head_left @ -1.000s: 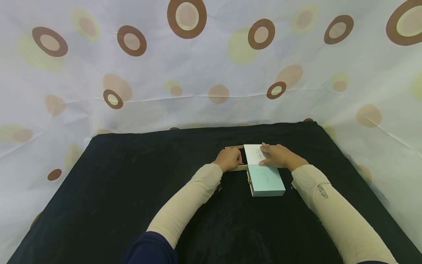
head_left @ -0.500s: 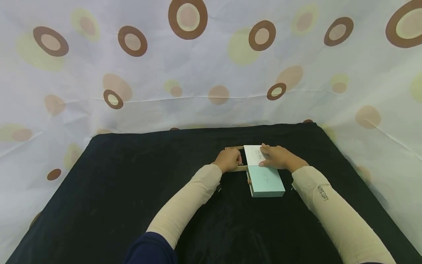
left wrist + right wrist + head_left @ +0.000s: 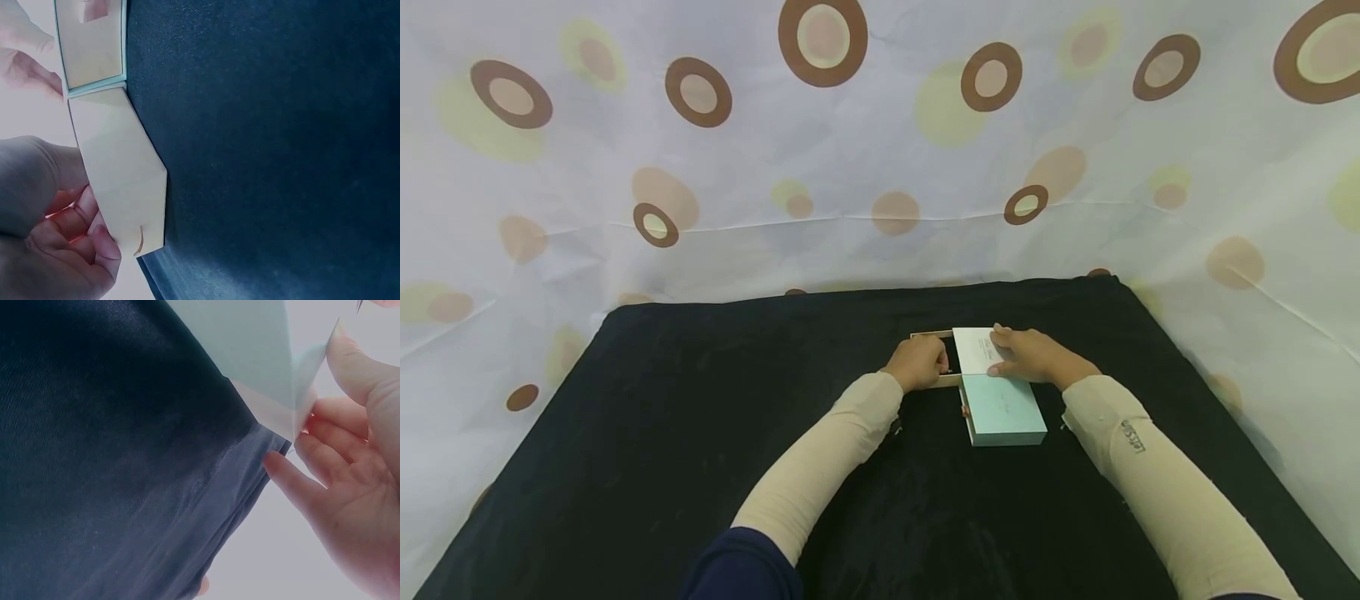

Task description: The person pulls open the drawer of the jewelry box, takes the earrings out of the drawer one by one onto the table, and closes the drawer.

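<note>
A box with a pale mint near half [image 3: 1003, 408] and a white-topped far half [image 3: 972, 350] lies on a black cloth. Out of the far half's left side stands a shallow cream drawer [image 3: 934, 335], dark inside. My left hand [image 3: 916, 363] holds the drawer, fingers curled over its wall; the fingertips inside are hidden. In the left wrist view, that hand [image 3: 69, 244] is beside the drawer's cream wall [image 3: 119, 156], which bears a thin orange ribbon [image 3: 140, 240]. My right hand [image 3: 1036, 356] grips the white-topped half, thumb near, fingers far; the right wrist view shows its fingers [image 3: 328, 434] against the side.
The black cloth [image 3: 662, 433] covers the table and hangs in folds at its edge [image 3: 219, 519]. A white curtain with brown and green ovals [image 3: 850, 167] hangs behind. A pinkish tab [image 3: 94, 9] shows on the mint half's cream side.
</note>
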`<state>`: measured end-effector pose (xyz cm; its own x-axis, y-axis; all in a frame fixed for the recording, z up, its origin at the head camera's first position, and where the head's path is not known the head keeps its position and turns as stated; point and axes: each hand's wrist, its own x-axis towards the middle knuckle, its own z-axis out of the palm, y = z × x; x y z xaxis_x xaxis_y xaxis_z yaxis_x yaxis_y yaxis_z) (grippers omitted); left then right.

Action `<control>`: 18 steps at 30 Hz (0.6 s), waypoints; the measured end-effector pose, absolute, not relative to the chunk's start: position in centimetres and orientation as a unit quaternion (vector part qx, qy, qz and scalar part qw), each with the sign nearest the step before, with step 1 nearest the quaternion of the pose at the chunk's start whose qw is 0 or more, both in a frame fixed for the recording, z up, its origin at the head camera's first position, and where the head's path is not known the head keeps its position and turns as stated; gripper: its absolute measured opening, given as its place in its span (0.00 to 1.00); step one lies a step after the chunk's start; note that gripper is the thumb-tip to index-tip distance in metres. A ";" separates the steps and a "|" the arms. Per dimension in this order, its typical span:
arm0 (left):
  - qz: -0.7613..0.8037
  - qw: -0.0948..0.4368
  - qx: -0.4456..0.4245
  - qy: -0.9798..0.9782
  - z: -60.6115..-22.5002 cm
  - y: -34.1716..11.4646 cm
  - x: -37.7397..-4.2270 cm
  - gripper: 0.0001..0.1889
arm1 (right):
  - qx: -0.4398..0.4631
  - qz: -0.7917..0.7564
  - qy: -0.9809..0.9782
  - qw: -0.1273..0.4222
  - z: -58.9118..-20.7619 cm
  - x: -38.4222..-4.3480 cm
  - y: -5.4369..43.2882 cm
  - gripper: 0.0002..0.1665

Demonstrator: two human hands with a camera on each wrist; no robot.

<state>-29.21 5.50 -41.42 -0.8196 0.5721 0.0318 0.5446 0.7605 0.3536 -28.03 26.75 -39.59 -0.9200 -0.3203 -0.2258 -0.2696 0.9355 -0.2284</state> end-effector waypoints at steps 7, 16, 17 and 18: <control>0.215 0.046 0.271 0.937 -41.5 5.3 -29.2 0.06 | -0.150 -0.096 0.976 0.129 -39.3 -27.9 26.5 0.49; 0.233 0.052 0.258 0.936 -41.6 5.1 -29.1 0.05 | -0.143 -0.091 0.976 0.136 -39.4 -27.9 26.5 0.49; 0.231 0.052 0.257 0.937 -41.6 5.1 -29.1 0.05 | -0.144 -0.090 0.976 0.136 -39.4 -27.9 26.5 0.49; 0.227 0.052 0.257 0.938 -41.6 5.2 -29.1 0.05 | -0.144 -0.088 0.976 0.135 -39.4 -27.9 26.5 0.49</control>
<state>-29.13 5.16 -41.58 -0.8630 0.5048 0.0198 0.4581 0.7654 0.4520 -27.91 26.50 -39.38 -0.9218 -0.3059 -0.2383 -0.2581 0.9427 -0.2116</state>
